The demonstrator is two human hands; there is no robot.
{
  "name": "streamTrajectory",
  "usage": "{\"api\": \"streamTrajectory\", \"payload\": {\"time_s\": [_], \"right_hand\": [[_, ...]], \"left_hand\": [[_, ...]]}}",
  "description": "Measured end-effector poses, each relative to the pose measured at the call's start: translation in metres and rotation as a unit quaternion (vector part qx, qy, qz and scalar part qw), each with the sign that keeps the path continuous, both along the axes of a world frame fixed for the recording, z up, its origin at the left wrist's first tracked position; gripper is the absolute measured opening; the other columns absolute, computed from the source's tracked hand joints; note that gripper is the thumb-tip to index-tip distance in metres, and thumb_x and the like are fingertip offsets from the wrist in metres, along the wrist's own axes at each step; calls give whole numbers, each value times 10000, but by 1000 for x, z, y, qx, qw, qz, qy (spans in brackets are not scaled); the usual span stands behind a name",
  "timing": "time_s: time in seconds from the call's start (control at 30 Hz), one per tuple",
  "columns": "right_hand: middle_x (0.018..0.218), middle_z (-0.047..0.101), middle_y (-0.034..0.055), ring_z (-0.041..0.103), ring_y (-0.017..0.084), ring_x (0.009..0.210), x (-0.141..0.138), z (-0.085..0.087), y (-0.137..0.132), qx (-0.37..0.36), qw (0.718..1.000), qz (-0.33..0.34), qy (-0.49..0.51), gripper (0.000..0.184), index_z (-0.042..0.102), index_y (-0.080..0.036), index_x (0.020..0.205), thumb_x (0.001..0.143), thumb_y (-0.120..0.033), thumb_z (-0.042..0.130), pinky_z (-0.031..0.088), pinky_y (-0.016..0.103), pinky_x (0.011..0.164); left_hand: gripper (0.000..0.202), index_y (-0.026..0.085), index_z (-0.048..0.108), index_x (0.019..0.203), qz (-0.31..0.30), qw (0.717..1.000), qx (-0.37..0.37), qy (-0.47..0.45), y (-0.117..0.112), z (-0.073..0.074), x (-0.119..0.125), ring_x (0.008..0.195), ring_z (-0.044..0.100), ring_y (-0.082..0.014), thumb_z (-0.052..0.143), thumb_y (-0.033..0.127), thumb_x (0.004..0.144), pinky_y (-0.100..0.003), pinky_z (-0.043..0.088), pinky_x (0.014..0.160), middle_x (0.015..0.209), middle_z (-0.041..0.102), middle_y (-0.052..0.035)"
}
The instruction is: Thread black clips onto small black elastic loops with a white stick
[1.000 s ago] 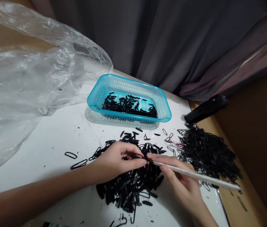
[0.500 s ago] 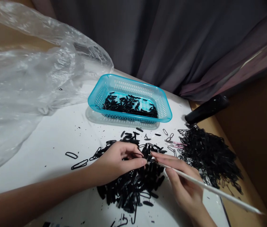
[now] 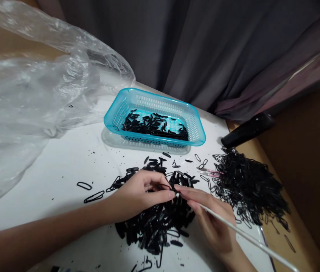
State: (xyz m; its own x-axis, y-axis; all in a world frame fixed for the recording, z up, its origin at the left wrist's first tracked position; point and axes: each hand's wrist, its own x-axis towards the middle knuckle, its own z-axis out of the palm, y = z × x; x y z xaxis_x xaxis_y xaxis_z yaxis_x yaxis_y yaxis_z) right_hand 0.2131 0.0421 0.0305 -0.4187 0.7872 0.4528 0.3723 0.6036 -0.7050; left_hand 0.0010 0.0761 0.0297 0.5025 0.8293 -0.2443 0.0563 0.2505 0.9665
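My left hand (image 3: 145, 194) is closed in a pinch over the middle pile, with a small black piece (image 3: 165, 185) between thumb and fingers. My right hand (image 3: 212, 215) grips a long, thin white stick (image 3: 245, 232) like a pen; its tip is hidden behind the fingers. The right fingertips meet the left ones at the small black piece. Under both hands spreads a heap of flat, elongated black pieces (image 3: 154, 228). Several black loops (image 3: 84, 185) lie left of it.
Beyond the hands stands a blue perforated basket (image 3: 156, 140) holding similar black pieces. To the right are a mound of black loops (image 3: 253, 185), a pink-handled tool (image 3: 213, 173) partly under it, and a black cylinder (image 3: 247, 130). Clear plastic sheeting (image 3: 35, 94) covers the left side.
My right hand has moved left with the white stick, so its fingertips now reach those of my left hand. My left hand keeps its pinch.
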Motion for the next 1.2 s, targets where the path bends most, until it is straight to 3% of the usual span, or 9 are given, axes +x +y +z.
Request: {"api": "streamTrajectory", "payload": {"time_s": [0.23, 0.4, 0.63, 0.8, 0.9, 1.03, 1.2], "right_hand": [[1115, 762, 0, 729, 161, 1013, -18, -10, -13, -2, 992, -89, 95, 380, 679, -287, 1176, 919, -46, 540, 627, 296, 877], [1112, 761, 6, 732, 188, 999, -22, -12, -18, 0, 989, -120, 82, 381, 678, -302, 1173, 917, -54, 544, 639, 342, 860], [1137, 745, 24, 723, 195, 1007, -22, -12, -21, 27, 990, -123, 65, 403, 669, -277, 1199, 905, -31, 545, 629, 344, 871], [1118, 755, 16, 724, 186, 1013, -20, -13, -17, 5, 990, -122, 75, 376, 674, -284, 1181, 919, -46, 550, 622, 330, 882], [1098, 762, 35, 718, 217, 1041, -16, -11, -11, -29, 990, -107, 91, 317, 694, -274, 1142, 939, -86, 539, 608, 388, 907], [1138, 740, 61, 686, 257, 1090, -9, -5, -5, -23, 985, -128, 114, 225, 728, -262, 1033, 960, -185, 530, 565, 460, 935], [1175, 730, 52, 676, 249, 1114, -4, -2, -4, -75, 991, -63, 97, 236, 703, -288, 1100, 972, -195, 527, 564, 443, 929]], "left_hand": [[125, 183, 623, 712, -13, 998, -35, -46, 1, 2, -1, 662, 537, -112, 684, 271, 778, -228, 407, 635, 681, 622, 44], [122, 184, 612, 715, -13, 998, -34, -53, 1, 3, -1, 661, 526, -115, 673, 267, 780, -232, 397, 631, 683, 607, 42], [115, 182, 612, 717, -10, 998, -18, -56, 1, 2, -1, 678, 536, -119, 660, 256, 790, -233, 396, 648, 700, 634, 37], [125, 186, 588, 735, -12, 998, -21, -59, 1, 2, -1, 705, 543, -130, 647, 277, 798, -244, 395, 668, 722, 629, 30], [146, 197, 567, 741, -20, 998, -37, -54, 2, 0, 0, 692, 520, -135, 611, 318, 809, -251, 381, 662, 715, 612, 32], [162, 204, 563, 716, -29, 994, -75, -72, 5, -1, 1, 690, 491, -147, 573, 353, 779, -260, 370, 657, 699, 592, 25], [159, 206, 557, 724, -41, 993, -82, -71, 3, 1, 0, 682, 468, -145, 569, 348, 794, -256, 356, 631, 697, 567, 36]]}}
